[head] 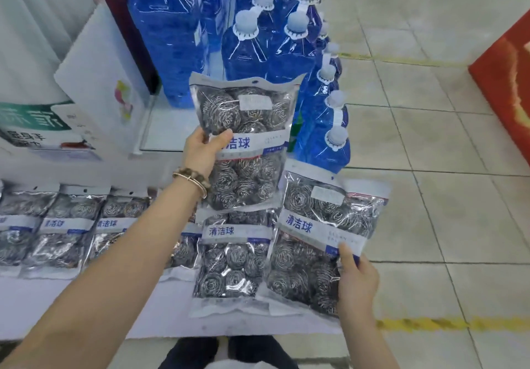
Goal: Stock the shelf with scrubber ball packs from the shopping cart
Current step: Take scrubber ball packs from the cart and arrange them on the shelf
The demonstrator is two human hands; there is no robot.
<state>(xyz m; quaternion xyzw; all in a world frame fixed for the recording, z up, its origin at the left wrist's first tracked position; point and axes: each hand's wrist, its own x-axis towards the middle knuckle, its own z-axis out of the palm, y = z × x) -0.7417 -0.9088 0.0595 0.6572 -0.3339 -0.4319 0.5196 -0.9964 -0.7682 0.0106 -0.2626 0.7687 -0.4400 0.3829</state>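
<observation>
My left hand (205, 148) grips a clear scrubber ball pack (243, 127) by its left edge and holds it up above the low white shelf (86, 308). My right hand (357, 279) holds a second scrubber ball pack (315, 242) by its right edge, its bottom over the shelf's right end. Another pack (229, 262) lies flat on the shelf between them. A row of several packs (66, 234) lies along the shelf to the left. The shopping cart is not in view.
Tall blue liquid bottles (249, 47) with pale caps stand in rows just behind the shelf. White boxes (94, 76) sit at the back left. A red display (504, 82) stands at the right over the tiled floor (430, 168). My dark shoes (229, 354) show below.
</observation>
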